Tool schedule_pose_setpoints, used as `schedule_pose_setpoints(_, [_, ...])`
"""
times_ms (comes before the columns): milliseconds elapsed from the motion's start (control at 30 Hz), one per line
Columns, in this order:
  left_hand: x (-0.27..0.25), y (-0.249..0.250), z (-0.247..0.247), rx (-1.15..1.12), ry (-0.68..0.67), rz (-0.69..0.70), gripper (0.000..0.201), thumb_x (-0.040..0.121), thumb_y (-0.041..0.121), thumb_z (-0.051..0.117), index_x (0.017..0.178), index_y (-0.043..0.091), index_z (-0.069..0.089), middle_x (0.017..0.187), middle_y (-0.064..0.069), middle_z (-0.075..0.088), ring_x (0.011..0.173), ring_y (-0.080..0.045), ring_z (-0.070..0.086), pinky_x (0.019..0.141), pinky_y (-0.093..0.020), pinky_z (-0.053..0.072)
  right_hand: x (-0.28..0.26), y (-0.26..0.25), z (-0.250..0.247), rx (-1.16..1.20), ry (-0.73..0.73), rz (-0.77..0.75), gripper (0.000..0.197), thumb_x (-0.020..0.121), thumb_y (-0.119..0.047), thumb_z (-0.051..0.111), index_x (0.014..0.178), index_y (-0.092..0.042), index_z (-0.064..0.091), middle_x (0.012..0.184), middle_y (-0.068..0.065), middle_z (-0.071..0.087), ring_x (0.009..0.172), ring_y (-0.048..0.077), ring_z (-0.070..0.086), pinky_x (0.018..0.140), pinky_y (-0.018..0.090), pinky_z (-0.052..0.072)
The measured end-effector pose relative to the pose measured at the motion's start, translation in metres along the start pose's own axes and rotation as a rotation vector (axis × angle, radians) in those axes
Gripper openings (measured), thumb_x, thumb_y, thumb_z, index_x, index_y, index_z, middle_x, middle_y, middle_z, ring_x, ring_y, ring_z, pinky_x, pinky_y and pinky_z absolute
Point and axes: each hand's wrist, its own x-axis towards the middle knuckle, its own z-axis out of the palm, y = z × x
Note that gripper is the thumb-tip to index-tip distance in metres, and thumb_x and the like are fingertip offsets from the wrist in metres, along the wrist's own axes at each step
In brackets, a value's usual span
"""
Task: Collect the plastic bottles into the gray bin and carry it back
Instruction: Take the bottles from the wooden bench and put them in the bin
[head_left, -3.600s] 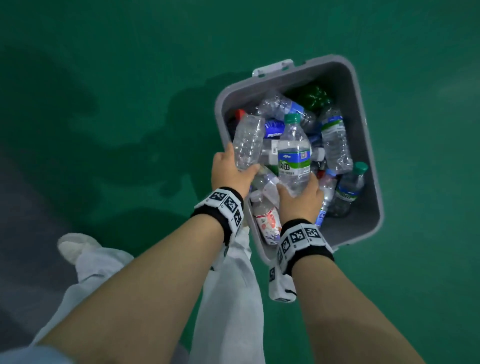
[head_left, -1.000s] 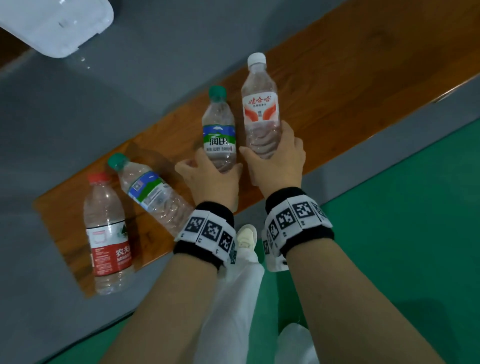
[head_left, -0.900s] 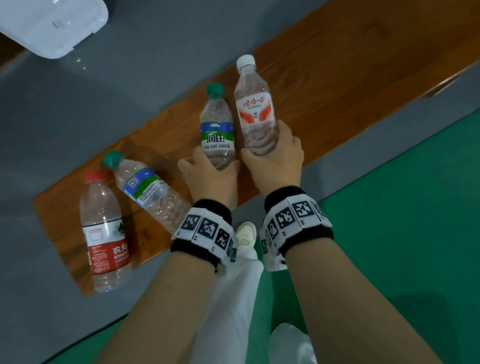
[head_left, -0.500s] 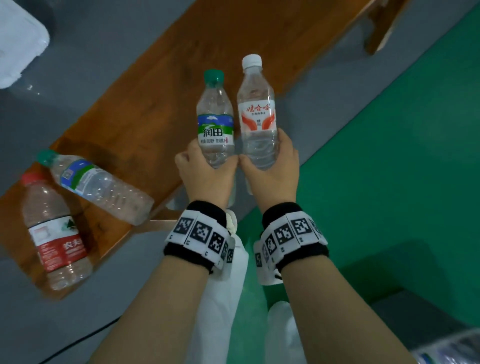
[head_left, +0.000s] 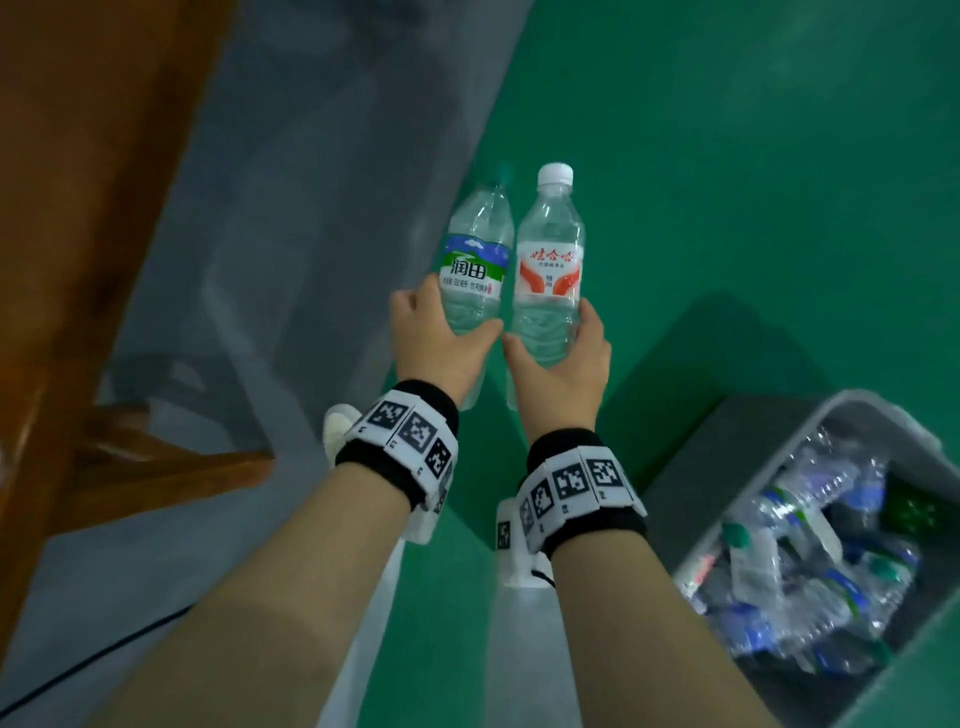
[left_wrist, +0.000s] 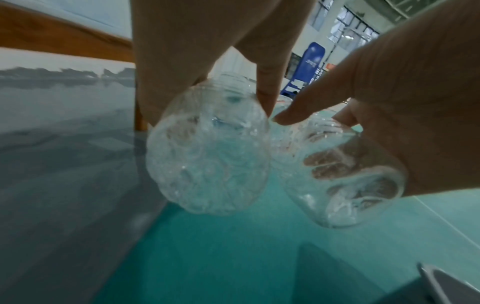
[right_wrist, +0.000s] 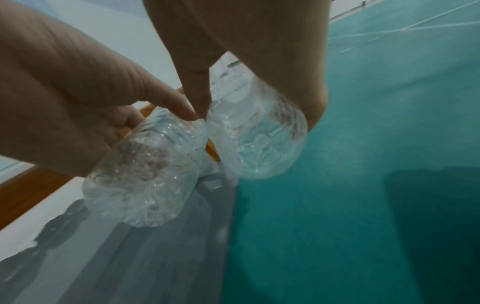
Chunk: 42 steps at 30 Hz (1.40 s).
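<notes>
My left hand (head_left: 441, 343) grips a clear bottle with a green cap and a green-and-blue label (head_left: 475, 265) around its lower half. Right beside it, my right hand (head_left: 561, 358) grips a clear bottle with a white cap and a red-and-white label (head_left: 550, 260). Both bottles are held upright in the air over the green floor, almost touching. The wrist views show their ribbed bases, the green-cap bottle (left_wrist: 207, 156) and the white-cap bottle (right_wrist: 257, 142). The gray bin (head_left: 727, 467) stands at the lower right, holding several plastic bottles.
A wooden bench (head_left: 78, 208) runs along the left, with its leg (head_left: 171, 467) near my left forearm. A gray floor strip (head_left: 311, 182) lies between bench and green floor (head_left: 727, 156). A black cable (head_left: 104, 654) crosses the gray floor at lower left.
Both hands lifted the two bottles off the bench and swung right over the green floor. The bench bottles have left the view, and the gray bin has come in at lower right.
</notes>
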Motion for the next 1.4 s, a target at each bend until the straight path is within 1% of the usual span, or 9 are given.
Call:
schedule_pose_setpoints(233, [-0.061,0.009,0.137,0.145,-0.19,0.088,0.063,0.077,0.03,0.074,0.13,0.013,0.046,0.12,-0.005,0.036,0.113,-0.021,0.046,0.104,-0.025,0.035,0.016,0.108,-0.121,0.034,0.152,0.17,0.086,0.077,-0.03,0.077,0.148,-0.02,0.029,0.138,0.006,0.04,0.131,0.022,0.036,0.11,0.035,0.033])
schedule_pose_setpoints(467, [-0.12,0.012,0.262,0.288,-0.355,0.202,0.067,0.079,0.031,0.072,0.137,0.015,0.041,0.124,-0.005,0.036,0.105,-0.011,0.038,0.092,-0.015,0.025,0.023,0.203,-0.219,0.112,0.306,0.338,0.086,0.078,-0.028,0.077,0.149,-0.02,0.029,0.143,0.007,0.039,0.136,0.023,0.034,0.114,0.039,0.031])
schedule_pose_setpoints(667, [-0.162,0.02,0.367,0.395,-0.476,0.29,0.061,0.078,0.03,0.072,0.13,0.012,0.047,0.12,-0.009,0.041,0.109,-0.023,0.046,0.097,-0.022,0.034,0.038,0.283,-0.285,0.214,0.425,0.45,0.082,0.079,-0.027,0.076,0.147,-0.021,0.031,0.145,0.003,0.042,0.135,0.02,0.039,0.112,0.04,0.035])
schedule_pose_setpoints(767, [-0.17,0.024,0.408,0.434,-0.513,0.322,0.057,0.077,0.031,0.071,0.126,0.013,0.048,0.117,-0.008,0.041,0.108,-0.023,0.048,0.1,-0.03,0.04,0.053,0.315,-0.304,0.215,0.464,0.495,0.082,0.078,-0.027,0.076,0.146,-0.02,0.032,0.144,0.002,0.046,0.133,0.021,0.043,0.111,0.043,0.037])
schedule_pose_setpoints(900, [-0.176,0.027,0.461,0.497,-0.559,0.381,0.057,0.08,0.028,0.071,0.129,0.016,0.045,0.115,-0.004,0.038,0.104,-0.018,0.047,0.09,-0.023,0.039,0.079,0.35,-0.331,0.271,0.521,0.558,0.079,0.077,-0.026,0.076,0.144,-0.02,0.035,0.136,0.003,0.052,0.126,0.021,0.05,0.108,0.04,0.041])
schedule_pose_setpoints(967, [-0.176,0.026,0.481,0.549,-0.567,0.414,0.058,0.08,0.029,0.071,0.13,0.015,0.044,0.118,-0.006,0.04,0.107,-0.021,0.049,0.094,-0.026,0.042,0.091,0.363,-0.342,0.285,0.542,0.586,0.08,0.081,-0.025,0.074,0.148,-0.016,0.029,0.142,0.006,0.046,0.132,0.022,0.044,0.109,0.036,0.036])
schedule_pose_setpoints(1100, [-0.171,0.023,0.514,0.677,-0.567,0.451,0.06,0.083,0.033,0.067,0.132,0.011,0.041,0.121,-0.011,0.041,0.109,-0.028,0.051,0.098,-0.039,0.046,0.114,0.383,-0.354,0.369,0.591,0.637,0.083,0.089,-0.023,0.066,0.153,-0.016,0.013,0.152,0.01,0.032,0.138,0.028,0.035,0.112,0.039,0.03])
schedule_pose_setpoints(1233, [-0.164,0.023,0.537,0.793,-0.575,0.504,0.069,0.089,0.038,0.06,0.144,0.01,0.031,0.129,-0.013,0.038,0.114,-0.028,0.05,0.1,-0.04,0.045,0.134,0.396,-0.358,0.393,0.641,0.673,0.084,0.091,-0.029,0.062,0.153,-0.02,0.006,0.149,0.015,0.032,0.132,0.032,0.041,0.107,0.042,0.036])
schedule_pose_setpoints(1400, [-0.16,0.017,0.554,0.893,-0.598,0.594,0.066,0.092,0.039,0.056,0.146,0.012,0.029,0.131,-0.014,0.038,0.118,-0.029,0.046,0.102,-0.038,0.042,0.149,0.405,-0.354,0.4,0.669,0.691,0.078,0.095,-0.034,0.055,0.153,-0.022,0.005,0.149,0.018,0.027,0.133,0.034,0.039,0.106,0.045,0.036])
